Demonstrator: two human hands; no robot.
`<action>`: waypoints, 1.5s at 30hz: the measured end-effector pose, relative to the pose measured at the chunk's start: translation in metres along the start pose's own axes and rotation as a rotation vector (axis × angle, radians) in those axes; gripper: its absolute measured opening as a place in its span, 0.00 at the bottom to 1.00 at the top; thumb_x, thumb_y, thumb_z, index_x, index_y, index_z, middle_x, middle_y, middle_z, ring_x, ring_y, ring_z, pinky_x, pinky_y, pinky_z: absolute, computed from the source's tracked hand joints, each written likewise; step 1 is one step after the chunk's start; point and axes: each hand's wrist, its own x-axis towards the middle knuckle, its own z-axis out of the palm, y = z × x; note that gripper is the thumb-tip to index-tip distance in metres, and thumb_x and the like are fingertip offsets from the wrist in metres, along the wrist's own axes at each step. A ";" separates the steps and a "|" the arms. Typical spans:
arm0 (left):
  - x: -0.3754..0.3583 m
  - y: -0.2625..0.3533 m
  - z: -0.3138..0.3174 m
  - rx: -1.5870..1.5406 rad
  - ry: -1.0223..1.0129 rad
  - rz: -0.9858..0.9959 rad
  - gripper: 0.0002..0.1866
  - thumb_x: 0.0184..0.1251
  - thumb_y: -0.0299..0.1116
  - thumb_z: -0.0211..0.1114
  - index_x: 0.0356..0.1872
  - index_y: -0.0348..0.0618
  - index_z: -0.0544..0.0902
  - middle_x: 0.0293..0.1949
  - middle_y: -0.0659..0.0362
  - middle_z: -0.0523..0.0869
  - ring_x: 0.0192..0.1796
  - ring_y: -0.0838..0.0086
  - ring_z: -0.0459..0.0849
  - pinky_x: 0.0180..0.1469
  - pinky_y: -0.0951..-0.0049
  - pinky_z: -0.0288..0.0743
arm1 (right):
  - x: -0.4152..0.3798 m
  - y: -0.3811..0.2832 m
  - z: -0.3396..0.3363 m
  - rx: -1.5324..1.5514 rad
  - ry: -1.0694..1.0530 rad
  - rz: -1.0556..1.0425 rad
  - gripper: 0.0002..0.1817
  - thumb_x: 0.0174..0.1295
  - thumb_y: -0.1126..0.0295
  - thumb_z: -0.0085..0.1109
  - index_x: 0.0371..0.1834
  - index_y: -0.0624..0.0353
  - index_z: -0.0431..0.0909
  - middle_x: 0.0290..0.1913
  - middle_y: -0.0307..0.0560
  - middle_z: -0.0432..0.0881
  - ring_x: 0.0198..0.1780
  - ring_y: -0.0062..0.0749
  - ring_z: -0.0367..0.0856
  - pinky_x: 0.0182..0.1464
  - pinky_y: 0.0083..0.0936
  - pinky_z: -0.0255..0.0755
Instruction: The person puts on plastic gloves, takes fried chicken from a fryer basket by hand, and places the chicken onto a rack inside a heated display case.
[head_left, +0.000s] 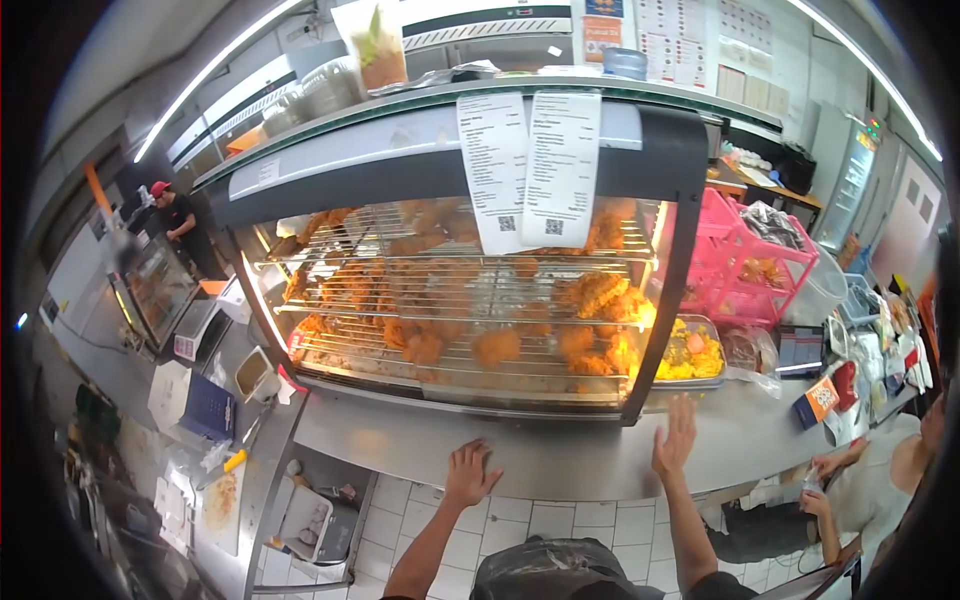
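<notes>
My left hand (472,474) rests at the front edge of the steel counter (380,440), its fingers bent a little and apart, holding nothing. To the right, my right hand (676,440) is raised at the counter edge with its fingers extended and nothing in it. In front of both hands stands a lit glass warming cabinet (670,230), with fried chicken (600,297) on its wire racks. Two printed receipts (495,170) hang over the cabinet's upper front. Just beyond my right hand, a tray of yellow food (690,352) sits beside the cabinet.
Pink baskets (755,270) stand right of the cabinet, near an orange-and-blue box (818,400). At left are an open carton (190,400), a yellow-handled knife (235,461) and a cutting board (220,510). A seated person (890,465) is at lower right; another person (180,225) stands far left.
</notes>
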 end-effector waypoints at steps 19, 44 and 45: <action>0.005 0.003 0.000 0.037 -0.014 0.019 0.25 0.64 0.47 0.56 0.59 0.45 0.71 0.66 0.50 0.67 0.66 0.54 0.66 0.64 0.51 0.60 | -0.038 0.014 0.016 -0.059 -0.336 0.193 0.44 0.58 0.59 0.55 0.75 0.65 0.48 0.77 0.58 0.45 0.79 0.50 0.39 0.76 0.48 0.30; -0.003 0.024 0.005 0.022 0.018 0.058 0.35 0.68 0.43 0.50 0.73 0.38 0.55 0.75 0.47 0.54 0.75 0.47 0.52 0.73 0.50 0.48 | 0.014 0.030 0.003 0.082 -0.044 -0.095 0.35 0.65 0.58 0.39 0.74 0.64 0.53 0.77 0.56 0.49 0.78 0.56 0.42 0.74 0.51 0.35; -0.003 0.030 0.011 0.075 -0.050 0.077 0.35 0.68 0.42 0.51 0.72 0.37 0.55 0.74 0.45 0.53 0.75 0.46 0.51 0.74 0.49 0.48 | 0.016 0.025 -0.012 0.147 -0.004 -0.118 0.35 0.66 0.58 0.39 0.74 0.65 0.53 0.77 0.56 0.49 0.78 0.56 0.42 0.74 0.50 0.36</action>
